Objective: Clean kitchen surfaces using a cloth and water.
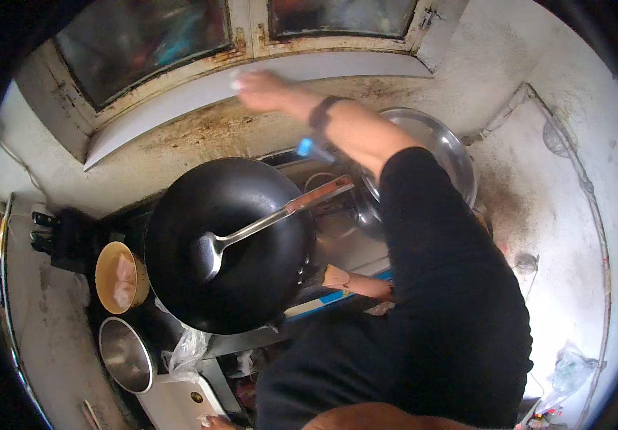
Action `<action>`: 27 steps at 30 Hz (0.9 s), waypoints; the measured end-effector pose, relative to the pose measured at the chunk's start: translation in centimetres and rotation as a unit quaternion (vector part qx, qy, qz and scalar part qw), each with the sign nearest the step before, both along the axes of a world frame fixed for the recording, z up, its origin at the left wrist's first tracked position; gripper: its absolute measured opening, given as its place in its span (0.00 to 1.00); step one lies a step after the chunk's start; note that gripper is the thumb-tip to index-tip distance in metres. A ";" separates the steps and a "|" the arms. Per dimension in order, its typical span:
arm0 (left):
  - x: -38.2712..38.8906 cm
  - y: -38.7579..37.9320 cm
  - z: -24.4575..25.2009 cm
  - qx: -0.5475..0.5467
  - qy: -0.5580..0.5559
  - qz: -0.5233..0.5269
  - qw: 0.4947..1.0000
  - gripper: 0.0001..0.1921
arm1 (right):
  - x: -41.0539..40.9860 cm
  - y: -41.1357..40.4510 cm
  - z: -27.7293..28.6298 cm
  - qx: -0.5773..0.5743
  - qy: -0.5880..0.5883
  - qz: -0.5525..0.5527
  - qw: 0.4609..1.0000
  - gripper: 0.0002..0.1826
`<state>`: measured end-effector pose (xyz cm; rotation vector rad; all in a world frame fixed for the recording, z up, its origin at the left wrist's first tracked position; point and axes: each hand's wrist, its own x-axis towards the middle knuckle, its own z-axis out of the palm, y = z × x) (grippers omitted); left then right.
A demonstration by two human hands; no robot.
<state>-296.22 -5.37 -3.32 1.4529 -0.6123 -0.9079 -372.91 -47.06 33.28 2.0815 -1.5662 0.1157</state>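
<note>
My right hand (263,91) reaches across to the white window sill (330,67). It is blurred, and a small white wad (237,80) shows at its fingertips. At the bottom edge only a part of my left hand (219,423) is visible, by the rim of a white tray (172,400); something whitish shows at its fingers. Between the two hands a black wok (255,199) sits on the stove. A metal spatula (249,230) lies across it, its bowl inside and its brown handle over the right rim. The wok's wooden handle (357,284) points right and is partly hidden by my sleeve.
Left of the wok stand a yellow bowl (106,287) holding pale pinkish pieces, a steel bowl (126,355) and a black knife block (69,242). A plastic bag (188,349) hangs near the wok. A large round metal lid or basin (456,156) stands behind my right arm.
</note>
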 end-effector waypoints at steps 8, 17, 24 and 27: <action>-8.9 -3.1 6.1 0.076 -0.128 0.033 0.988 0.16 | -3.6 3.5 0.8 0.071 0.013 -0.003 0.997 0.12; -14.9 -5.1 6.2 0.082 -0.211 -0.006 0.974 0.16 | -26.8 17.7 2.2 0.088 0.028 -0.381 0.920 0.14; -14.9 -5.7 6.5 0.085 -0.275 0.015 0.957 0.16 | -34.2 17.5 2.6 0.067 -0.093 -0.546 0.830 0.18; -14.0 -6.0 6.8 0.097 -0.311 0.037 0.945 0.16 | -33.5 14.6 2.5 0.046 -0.154 -0.558 0.814 0.19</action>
